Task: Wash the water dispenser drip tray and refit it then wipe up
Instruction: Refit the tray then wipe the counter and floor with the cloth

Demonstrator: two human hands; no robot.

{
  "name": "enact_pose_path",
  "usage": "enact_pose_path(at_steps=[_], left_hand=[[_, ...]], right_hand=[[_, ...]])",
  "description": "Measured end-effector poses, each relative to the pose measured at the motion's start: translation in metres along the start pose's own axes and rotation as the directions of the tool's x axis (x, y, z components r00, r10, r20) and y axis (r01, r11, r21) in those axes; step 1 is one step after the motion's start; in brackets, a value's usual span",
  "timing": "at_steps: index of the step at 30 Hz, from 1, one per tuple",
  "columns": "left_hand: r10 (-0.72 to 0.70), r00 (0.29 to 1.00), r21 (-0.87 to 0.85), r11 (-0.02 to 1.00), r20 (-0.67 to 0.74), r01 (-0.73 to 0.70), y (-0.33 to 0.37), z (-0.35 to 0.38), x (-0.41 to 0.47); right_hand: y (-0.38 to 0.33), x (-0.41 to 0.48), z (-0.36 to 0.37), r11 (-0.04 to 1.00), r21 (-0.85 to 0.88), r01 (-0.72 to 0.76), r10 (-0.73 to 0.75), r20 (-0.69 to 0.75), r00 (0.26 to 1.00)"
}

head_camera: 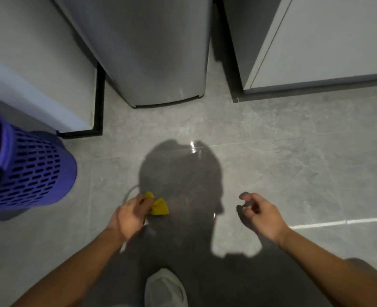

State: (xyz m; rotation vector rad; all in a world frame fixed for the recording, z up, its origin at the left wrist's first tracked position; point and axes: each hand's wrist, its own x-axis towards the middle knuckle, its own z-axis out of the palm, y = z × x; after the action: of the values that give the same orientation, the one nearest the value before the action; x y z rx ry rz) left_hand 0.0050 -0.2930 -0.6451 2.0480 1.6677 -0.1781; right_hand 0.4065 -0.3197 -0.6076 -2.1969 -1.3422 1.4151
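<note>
- Left hand (pixel 127 216) is clenching a crumpled yellow cloth (pixel 159 206); right hand (pixel 261 212) is hovering empty, fingers loosely curled.
- Spreading it flat should be wiping the glossy grey floor tiles (pixel 282 156) better.

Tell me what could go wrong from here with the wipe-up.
1. Slip: shiny streaks, possibly water, sit on the floor tiles ahead of the shoe.
2. Missed spots: the person's shadow darkens that patch, so wet marks may go unseen.
3. Smearing: the left hand grips the yellow cloth bunched small, so it may spread water.
</note>
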Motion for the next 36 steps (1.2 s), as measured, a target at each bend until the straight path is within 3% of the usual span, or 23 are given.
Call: enact_pose_path(at_steps=[2, 5, 9, 14, 19, 23, 27, 31, 36], left_hand=[[-0.187, 0.979, -0.082, 0.978, 0.085, 0.194, -0.007, -0.032, -0.01], [-0.389, 0.893, -0.159, 0.89, 0.225, 0.427, -0.003, -0.089, -0.032], [-0.528, 0.799, -0.339, 0.724, 0.288, 0.6, 0.025, -0.175, -0.08], [-0.538, 0.788, -0.534, 0.59, 0.299, 0.605, 0.086, -0.322, -0.145], [-0.562, 0.744, -0.593, 0.476, 0.362, 0.649, 0.147, -0.471, -0.23], [-0.563, 0.749, -0.585, 0.494, 0.348, 0.643, 0.205, -0.568, -0.284], [-0.509, 0.817, -0.595, 0.578, 0.271, 0.558, 0.27, -0.632, -0.318], [-0.408, 0.894, -0.667, 0.616, 0.186, 0.419, 0.336, -0.668, -0.319], [-0.371, 0.92, -0.705, 0.62, 0.124, 0.344, 0.412, -0.69, -0.277]], right_hand=[[-0.022, -0.013, -0.004, 0.999, 0.042, -0.001, 0.0, 0.028, 1.0], [-0.059, -0.045, -0.03, 0.992, 0.106, -0.064, 0.058, 0.058, 0.997], [-0.114, -0.118, -0.088, 0.971, 0.164, -0.172, 0.161, 0.078, 0.984], [-0.197, -0.231, -0.174, 0.911, 0.299, -0.284, 0.273, 0.078, 0.959], [-0.301, -0.358, -0.265, 0.836, 0.432, -0.337, 0.348, 0.058, 0.936], [-0.374, -0.448, -0.328, 0.793, 0.515, -0.325, 0.354, 0.043, 0.934], [-0.422, -0.501, -0.375, 0.756, 0.59, -0.283, 0.333, 0.027, 0.943], [-0.438, -0.522, -0.414, 0.747, 0.626, -0.225, 0.282, 0.008, 0.959], [-0.435, -0.507, -0.487, 0.713, 0.69, -0.124, 0.226, -0.059, 0.972]])
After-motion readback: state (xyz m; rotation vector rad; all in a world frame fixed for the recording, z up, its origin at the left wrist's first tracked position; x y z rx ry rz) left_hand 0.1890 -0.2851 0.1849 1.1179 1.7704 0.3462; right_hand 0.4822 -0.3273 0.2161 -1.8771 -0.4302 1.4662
